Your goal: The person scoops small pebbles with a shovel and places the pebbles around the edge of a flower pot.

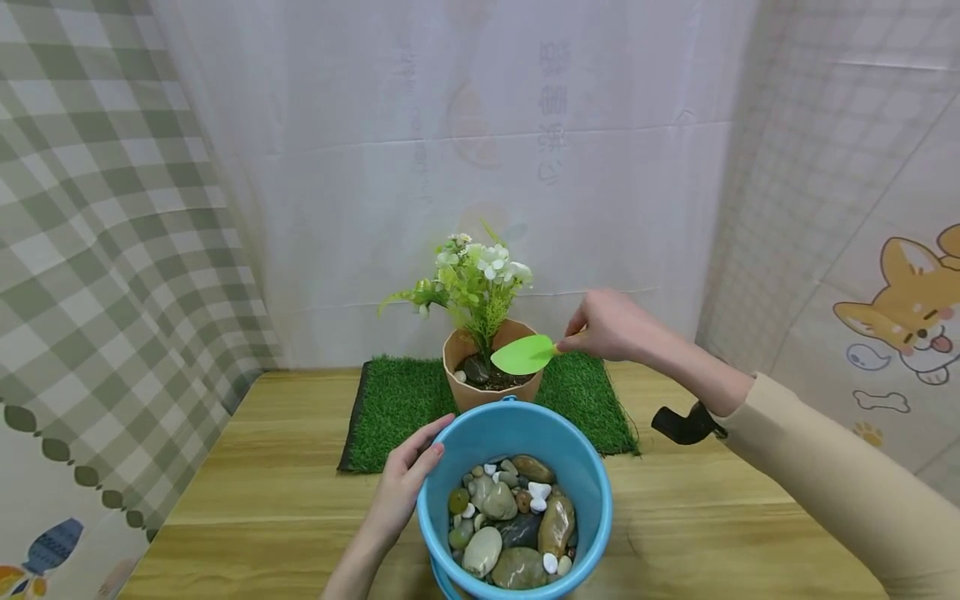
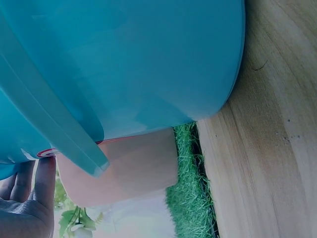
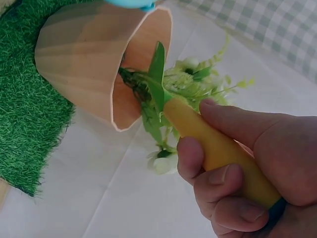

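Observation:
My right hand [image 1: 611, 325] grips the yellow handle of a small trowel [image 1: 522, 355]. Its bright green blade hangs over the flower pot [image 1: 487, 395], pointing left; in the right wrist view the fingers wrap the handle [image 3: 218, 148]. White flowers [image 1: 491, 265] with green leaves stand in the peach pot, among dark soil and a few stones. Straight fingers of my left hand [image 1: 405, 471] touch the left rim of a blue bucket [image 1: 600, 492], thumb at the rim. In the left wrist view, fingers [image 2: 44, 183] lie against its outside. Wet pebbles [image 1: 517, 568] cover the bucket's bottom.
Under the pot lies a green turf mat [image 1: 405, 392] on the wooden table [image 1: 712, 517]. The bucket stands in front of the pot, overlapping it in the head view. Fabric curtains [image 1: 315, 208] enclose the table. A black curved piece [image 1: 682, 425] hangs by the right wrist.

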